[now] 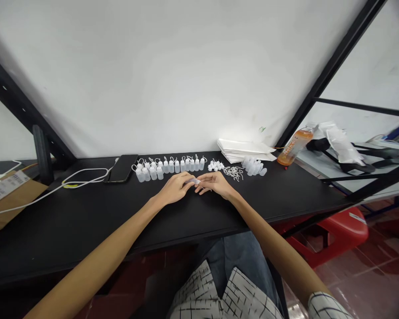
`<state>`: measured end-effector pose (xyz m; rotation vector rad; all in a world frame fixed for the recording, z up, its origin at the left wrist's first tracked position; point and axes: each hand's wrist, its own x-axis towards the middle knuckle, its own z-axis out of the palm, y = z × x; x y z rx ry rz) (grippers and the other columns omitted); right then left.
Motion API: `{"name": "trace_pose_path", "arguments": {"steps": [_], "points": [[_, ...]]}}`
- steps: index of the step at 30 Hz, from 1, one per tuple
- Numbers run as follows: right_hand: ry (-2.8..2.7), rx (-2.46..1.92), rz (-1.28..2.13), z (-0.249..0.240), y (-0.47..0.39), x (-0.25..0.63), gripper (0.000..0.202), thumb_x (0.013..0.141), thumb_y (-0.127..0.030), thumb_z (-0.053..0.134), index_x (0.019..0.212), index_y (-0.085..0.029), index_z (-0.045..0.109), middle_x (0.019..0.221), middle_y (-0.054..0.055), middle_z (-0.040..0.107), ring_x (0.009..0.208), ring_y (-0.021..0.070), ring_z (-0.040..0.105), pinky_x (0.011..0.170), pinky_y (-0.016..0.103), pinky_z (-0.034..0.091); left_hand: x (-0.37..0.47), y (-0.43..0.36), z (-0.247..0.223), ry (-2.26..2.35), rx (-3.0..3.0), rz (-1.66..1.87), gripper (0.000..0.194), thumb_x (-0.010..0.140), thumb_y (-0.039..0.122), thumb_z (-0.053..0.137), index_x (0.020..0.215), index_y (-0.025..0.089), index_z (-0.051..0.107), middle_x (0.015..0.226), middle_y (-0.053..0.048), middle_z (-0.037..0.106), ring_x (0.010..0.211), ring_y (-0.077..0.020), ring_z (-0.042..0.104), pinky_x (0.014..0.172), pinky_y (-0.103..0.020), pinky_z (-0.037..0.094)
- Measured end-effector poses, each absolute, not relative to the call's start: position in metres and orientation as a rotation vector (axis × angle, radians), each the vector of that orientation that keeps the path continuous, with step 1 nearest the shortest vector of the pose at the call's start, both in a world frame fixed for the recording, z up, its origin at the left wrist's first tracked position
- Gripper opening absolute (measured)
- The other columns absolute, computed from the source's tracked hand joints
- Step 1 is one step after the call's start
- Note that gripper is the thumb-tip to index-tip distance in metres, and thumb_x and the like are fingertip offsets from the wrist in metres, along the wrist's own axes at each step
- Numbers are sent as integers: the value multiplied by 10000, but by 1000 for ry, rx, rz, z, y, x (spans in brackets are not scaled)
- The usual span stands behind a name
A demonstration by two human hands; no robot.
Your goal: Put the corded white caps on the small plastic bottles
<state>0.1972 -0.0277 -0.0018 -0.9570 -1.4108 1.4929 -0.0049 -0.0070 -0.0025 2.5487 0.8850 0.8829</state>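
Translucent plastic bottle (193,180): small, between your two hands just below the centre of the frame, tilted sideways and partly hidden by your fingers.
Left hand (177,188): thumb and fingers closed on the bottle's left part, with no open gap.
Right hand (217,183): thumb and index finger pinched at the bottle's right end; the other fingers are loosely curled below.
Capped bottles (166,167): upright in a cluster and row from left of centre to the middle, above your left hand, white loops at their tops.
Caps (215,165): a small white pile just above your right hand.
Strips (233,173): pale, thin and tangled, to the right of the caps.
Loose bottles (253,166): heaped right of the strips, without caps.
Papers (244,149): a white stack behind the loose bottles, near the wall (146,79).
Drink (295,145): orange, leaning, at the right of the frame.
Phone (122,168): dark, left of the capped bottles, a white cable (93,180) beside it.
Box (15,199): brown cardboard, at the left edge.
Table (96,221): black, under your hands.
Stool (346,228): red, lower right.
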Motion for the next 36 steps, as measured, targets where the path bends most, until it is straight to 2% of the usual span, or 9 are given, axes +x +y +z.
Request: {"name": "trace_pose_path", "arguments": {"steps": [9, 27, 36], "points": [[-1442, -948, 1504, -6, -26, 198, 337, 597, -298, 829, 834, -88, 714, 747, 85, 717, 665, 201, 710, 632, 309, 595, -4, -10, 1, 908, 2564, 772, 278, 968, 286, 404, 1014, 162, 648, 906, -54, 639, 765, -156, 582, 698, -281, 456], [-1495, -955, 1440, -4, -29, 197, 394, 649, -429, 800, 859, -103, 730, 762, 97, 717, 662, 199, 703, 594, 301, 578, -5, -8, -1, 848, 2541, 835, 271, 943, 304, 465, 963, 170, 700, 882, -52, 650, 645, -120, 547, 610, -254, 443], [-1486, -960, 1479, -6, -26, 199, 377, 659, -423, 794, 848, -103, 734, 779, 99, 721, 680, 214, 714, 619, 310, 575, -2, -7, -6, 869, 2511, 853, 241, 916, 246, 490, 923, 168, 717, 866, -46, 654, 651, -122, 561, 620, -251, 446]]}}
